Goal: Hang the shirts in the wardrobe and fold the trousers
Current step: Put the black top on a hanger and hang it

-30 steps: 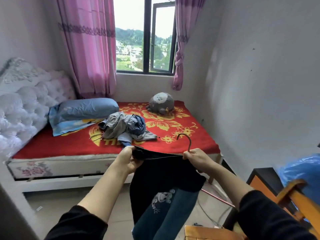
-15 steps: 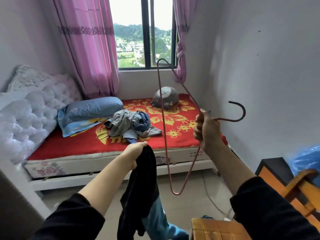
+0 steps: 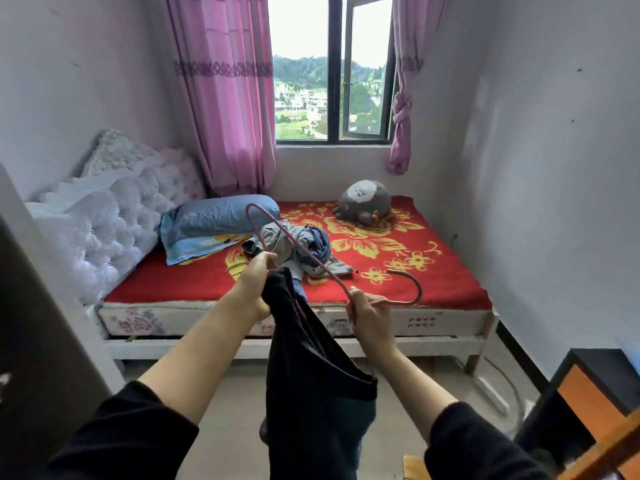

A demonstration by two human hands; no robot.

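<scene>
Clutching the dark shirt (image 3: 311,358) by its top in closed left hand (image 3: 256,282) fingers, gripping the wire hanger (image 3: 311,257) at its neck in the right hand (image 3: 369,317), angled seemingly for threading into the shirt.

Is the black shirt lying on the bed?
No, the left hand holds the black shirt up in front of the bed, while the right hand grips the hanger.

On the bed (image 3: 433,282), a pillow (image 3: 221,214) lies left, a clothes pile (image 3: 308,244) beside it, a plush toy (image 3: 365,202) behind right; the window (image 3: 311,71) beyond.
</scene>
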